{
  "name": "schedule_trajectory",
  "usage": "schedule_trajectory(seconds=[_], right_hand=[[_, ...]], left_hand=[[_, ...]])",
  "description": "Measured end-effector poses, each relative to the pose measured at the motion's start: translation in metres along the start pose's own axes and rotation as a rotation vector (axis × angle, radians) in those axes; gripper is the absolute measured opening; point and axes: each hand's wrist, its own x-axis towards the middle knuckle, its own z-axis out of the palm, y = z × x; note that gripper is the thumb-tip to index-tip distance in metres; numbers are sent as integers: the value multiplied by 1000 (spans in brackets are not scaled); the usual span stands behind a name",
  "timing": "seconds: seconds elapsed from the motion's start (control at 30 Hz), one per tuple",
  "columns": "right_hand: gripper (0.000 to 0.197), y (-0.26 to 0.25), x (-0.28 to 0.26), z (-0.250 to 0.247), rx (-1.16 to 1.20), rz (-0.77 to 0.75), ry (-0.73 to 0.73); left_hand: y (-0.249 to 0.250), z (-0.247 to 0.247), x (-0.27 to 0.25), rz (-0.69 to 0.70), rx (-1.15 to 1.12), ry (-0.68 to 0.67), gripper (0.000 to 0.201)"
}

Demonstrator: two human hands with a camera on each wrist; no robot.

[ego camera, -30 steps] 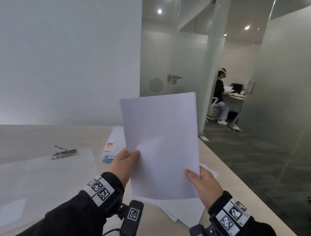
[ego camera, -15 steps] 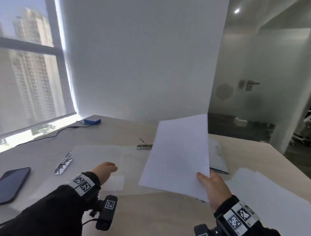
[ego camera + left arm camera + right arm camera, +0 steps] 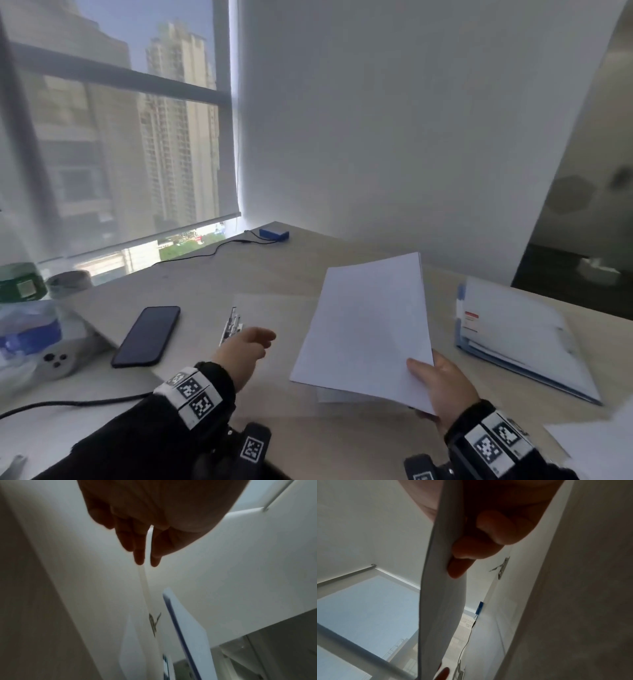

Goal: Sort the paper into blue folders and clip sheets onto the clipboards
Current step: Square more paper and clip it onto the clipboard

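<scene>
My right hand (image 3: 432, 378) pinches the near right corner of a stack of white paper (image 3: 366, 322), held tilted above the table; in the right wrist view its fingers (image 3: 471, 550) curl against the paper's (image 3: 440, 595) underside. My left hand (image 3: 265, 339) holds nothing, its fingers (image 3: 139, 555) straight, just right of a metal clip (image 3: 232, 325) on a clear clipboard (image 3: 274, 306) lying flat. The stack hides part of the clipboard. A blue folder (image 3: 513, 339) holding white sheets lies at the right, also seen as folder (image 3: 181, 628).
A black phone (image 3: 146, 335) lies left of the clip. Bottles (image 3: 20, 301) and a white controller (image 3: 56, 359) stand at the far left, with a cable (image 3: 68, 402) along the table. A small blue box (image 3: 274, 234) sits by the window. Loose white sheets (image 3: 599, 445) lie at the near right.
My left hand let go of the paper stack and moved left to the clipboard's clip. My right hand alone carried the stack left over the clipboard. The view swung left.
</scene>
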Motion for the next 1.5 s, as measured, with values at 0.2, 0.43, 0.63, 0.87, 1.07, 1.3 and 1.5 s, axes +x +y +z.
schedule_trajectory(seconds=[0.2,0.43,0.63,0.87,1.07,1.3,1.5], right_hand=[[16,2,17,56,-45,121,-163],[13,-6,24,100,-67,164,-275],[14,-7,31,119,-147,166,-281],[10,-8,43,114,-191,155,-310],[31,-2,44,97,-272,258,-362],[29,-1,46,97,-348,206,-343],[33,0,45,96,-354,191,-353]], left_hand=[[-36,-53,31,-73,-163,183,42],[-44,-62,36,-144,-145,95,46],[-45,-60,38,-112,-130,109,40],[-33,-67,44,-187,-164,51,12],[-25,-74,76,-175,-21,88,23],[8,-62,89,-108,235,171,40],[-2,-68,88,-109,-249,232,22]])
